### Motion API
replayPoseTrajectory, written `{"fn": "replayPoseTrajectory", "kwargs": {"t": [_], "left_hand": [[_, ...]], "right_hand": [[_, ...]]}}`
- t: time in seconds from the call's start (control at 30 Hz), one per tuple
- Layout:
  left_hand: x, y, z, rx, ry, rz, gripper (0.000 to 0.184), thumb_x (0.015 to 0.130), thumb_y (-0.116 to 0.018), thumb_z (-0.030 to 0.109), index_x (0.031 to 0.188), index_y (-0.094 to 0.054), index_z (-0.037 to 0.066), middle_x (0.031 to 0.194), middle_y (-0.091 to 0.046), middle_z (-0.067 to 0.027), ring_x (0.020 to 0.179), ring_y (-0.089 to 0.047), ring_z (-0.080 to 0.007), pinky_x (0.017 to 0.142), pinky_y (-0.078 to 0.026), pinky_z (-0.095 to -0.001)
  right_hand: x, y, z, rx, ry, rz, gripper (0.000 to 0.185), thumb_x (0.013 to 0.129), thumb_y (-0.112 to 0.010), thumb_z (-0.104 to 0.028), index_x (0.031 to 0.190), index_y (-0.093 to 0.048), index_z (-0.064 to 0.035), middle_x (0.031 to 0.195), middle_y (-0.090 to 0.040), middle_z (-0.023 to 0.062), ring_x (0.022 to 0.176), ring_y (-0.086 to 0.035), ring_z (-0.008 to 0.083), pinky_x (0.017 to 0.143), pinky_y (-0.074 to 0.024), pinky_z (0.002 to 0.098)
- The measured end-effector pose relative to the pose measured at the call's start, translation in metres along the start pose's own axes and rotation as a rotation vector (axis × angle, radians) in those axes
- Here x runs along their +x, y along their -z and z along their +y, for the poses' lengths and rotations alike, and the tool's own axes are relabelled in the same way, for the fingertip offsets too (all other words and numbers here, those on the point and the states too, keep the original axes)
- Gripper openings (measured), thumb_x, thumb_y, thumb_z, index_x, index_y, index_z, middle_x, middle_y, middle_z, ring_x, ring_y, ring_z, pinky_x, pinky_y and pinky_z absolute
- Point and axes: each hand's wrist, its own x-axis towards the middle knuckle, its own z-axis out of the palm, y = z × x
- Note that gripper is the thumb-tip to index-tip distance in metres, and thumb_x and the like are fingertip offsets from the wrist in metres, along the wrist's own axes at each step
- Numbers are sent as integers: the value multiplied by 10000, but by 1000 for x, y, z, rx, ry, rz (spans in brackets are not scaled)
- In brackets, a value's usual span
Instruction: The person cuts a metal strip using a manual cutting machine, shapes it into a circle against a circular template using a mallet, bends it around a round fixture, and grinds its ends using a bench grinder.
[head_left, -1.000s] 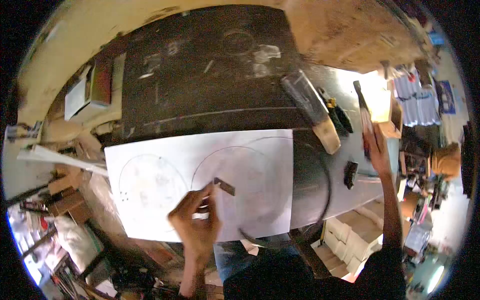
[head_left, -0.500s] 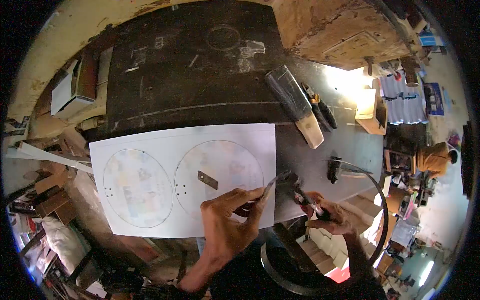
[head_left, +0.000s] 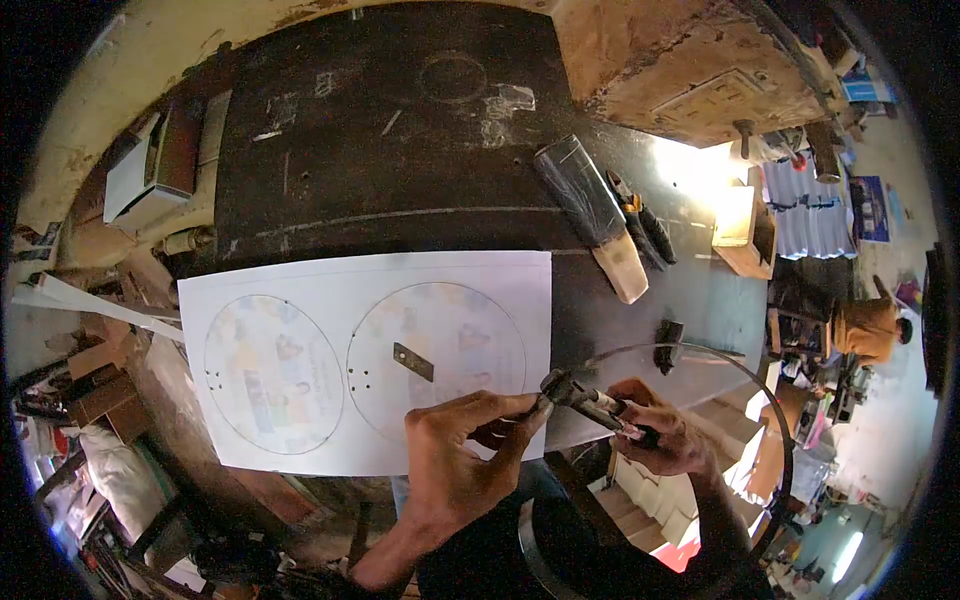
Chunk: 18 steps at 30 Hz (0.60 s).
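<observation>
My left hand (head_left: 462, 450) is closed at the paper's lower right edge, thumb and forefinger pinching the end of a thin curved metal strip (head_left: 783, 430). The strip loops widely round to the right and down past my body. My right hand (head_left: 665, 430) grips a plier-like tool (head_left: 592, 400), its dark head against my left fingertips; its jaws are too small to make out. Beneath my left hand lies a white sheet of paper (head_left: 300, 275) with two drawn circles and small dots. A small slanted metal plate (head_left: 413, 362) rests inside the right circle.
On the dark table (head_left: 370, 130), beyond my right hand, lie a wrapped tool with a tan end (head_left: 595, 220) and pliers (head_left: 645, 220). A small black object (head_left: 667, 345) stands near the strip. An open wooden box (head_left: 738, 228) sits at the right.
My right hand has turned the tool so its head now meets my left fingertips. The strip's loop has shifted slightly right. My left hand has barely moved.
</observation>
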Motion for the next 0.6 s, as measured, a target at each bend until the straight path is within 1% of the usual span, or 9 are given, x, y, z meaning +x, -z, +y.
{"fn": "replayPoseTrajectory", "kwargs": {"t": [0.07, 0.1, 0.17, 0.27, 0.3, 0.37, 0.4, 0.47, 0.6], "left_hand": [[0, -1, 0, 4, 2, 5, 149, 829, -736, 2, 976, -746, -11, 819, -732, -147, 674, -708, -151, 573, -565, -261], [0, -1, 0, 9, 2, 8, 147, 828, -736, 3, 975, -746, -11, 818, -733, -147, 671, -708, -153, 575, -566, -263], [0, -1, -1, 7, -7, 13, 144, 829, -738, 5, 971, -747, -9, 813, -733, -146, 667, -708, -154, 579, -566, -264], [0, -3, -2, 16, -29, 35, 137, 829, -739, 6, 965, -747, -7, 808, -733, -144, 661, -707, -154, 584, -566, -263], [0, -3, -2, 27, -43, 55, 133, 830, -740, 6, 963, -747, -6, 806, -733, -143, 660, -706, -153, 585, -565, -262], [0, -3, -1, 33, -41, 66, 133, 830, -740, 4, 962, -746, -7, 806, -733, -143, 661, -706, -153, 586, -565, -264], [0, -3, 0, 39, -38, 77, 132, 831, -740, 2, 962, -745, -8, 806, -733, -142, 662, -706, -152, 587, -565, -266], [0, -2, 2, 47, -43, 73, 131, 831, -739, 1, 962, -745, -9, 809, -733, -144, 661, -707, -155, 589, -566, -267], [-1, -2, 3, 44, -24, 30, 134, 828, -738, -3, 962, -744, -3, 813, -731, -146, 664, -708, -164, 594, -566, -269]], "right_hand": [[2, 5, -8, -95, -311, -51, 423, 775, -689, 88, 1156, -572, -51, 1138, -560, 181, 995, -565, 316, 824, -459, 411], [6, 7, -12, -94, -312, -52, 423, 775, -689, 88, 1156, -572, -51, 1138, -560, 181, 995, -565, 316, 824, -459, 411], [14, 8, -17, -305, -220, -147, 307, 837, -651, 6, 1130, -563, -15, 1062, -538, 147, 931, -577, 296, 883, -477, 346], [16, 11, -15, -395, -182, -147, 360, 799, -680, -1, 1135, -551, -5, 1046, -573, 179, 951, -607, 351, 873, -495, 378], [18, 5, -18, -394, -183, -146, 360, 799, -680, -1, 1135, -551, -5, 1046, -573, 179, 951, -607, 351, 873, -495, 378], [24, -10, -25, -296, -366, 146, 281, 766, -698, 14, 985, -523, 22, 923, -550, 170, 774, -568, 315, 698, -464, 369], [23, -10, -22, -295, -367, 145, 281, 766, -698, 14, 985, -523, 22, 923, -550, 170, 774, -568, 315, 698, -464, 369], [17, -9, -9, -466, -307, 17, 306, 726, -668, 21, 989, -512, 18, 840, -525, 154, 680, -535, 319, 628, -449, 369], [9, -1, 2, -427, -333, -22, 340, 666, -646, 17, 975, -502, 13, 783, -492, 143, 663, -517, 321, 610, -431, 378]]}}
